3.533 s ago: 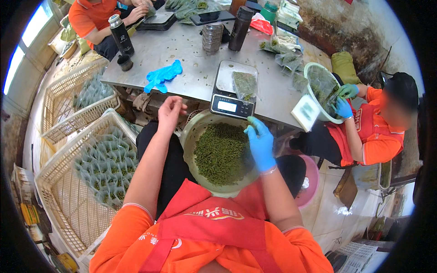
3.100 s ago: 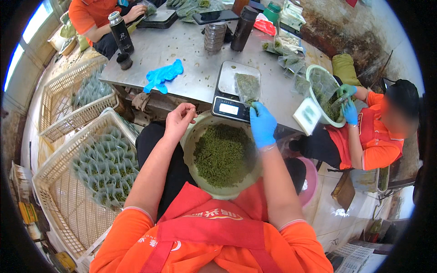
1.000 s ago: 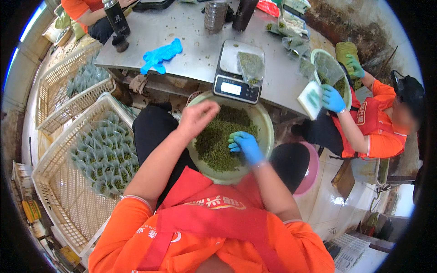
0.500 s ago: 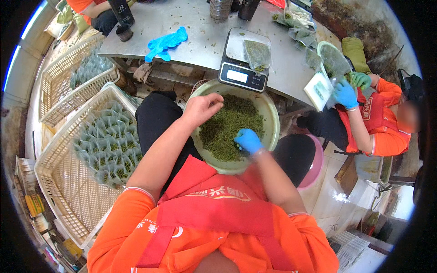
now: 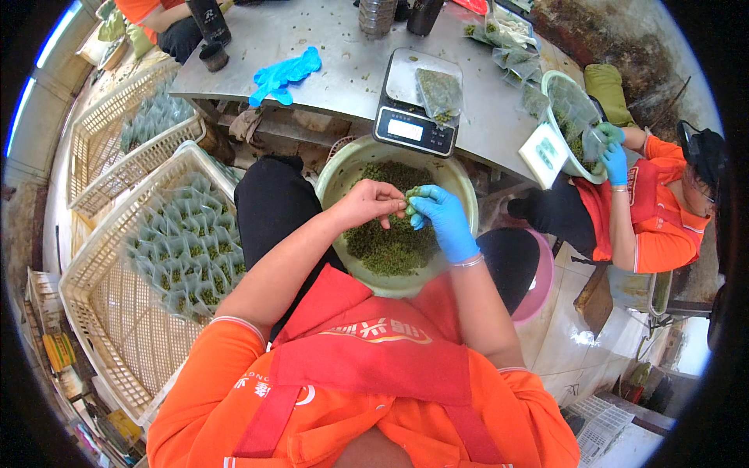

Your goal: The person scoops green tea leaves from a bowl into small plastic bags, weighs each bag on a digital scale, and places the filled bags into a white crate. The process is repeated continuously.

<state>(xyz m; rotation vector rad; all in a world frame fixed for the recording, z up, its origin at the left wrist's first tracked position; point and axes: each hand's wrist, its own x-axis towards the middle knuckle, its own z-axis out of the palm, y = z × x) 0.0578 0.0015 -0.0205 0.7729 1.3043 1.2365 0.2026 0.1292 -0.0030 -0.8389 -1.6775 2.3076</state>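
Between my knees stands a pale round basin filled with small green grains that look like green peppercorns. Over it, my bare left hand reaches in from the left, thumb and fingers pinched together. They meet the fingertips of my right hand, which wears a blue glove with green-looking fingertips. The right fingers are curled in; whatever lies between the two hands is too small to make out. Just beyond the basin, a digital scale carries a clear bag of green grains.
A metal table bears a loose blue glove, a dark cup and filled bags. Left of me, a cream crate holds many upright bags. On the right, a gloved co-worker handles a bag over another basin.
My right hand has risen out of the grains and come up to my left hand. The left hand has shifted slightly right and lower. The co-worker's hands have moved over their basin.
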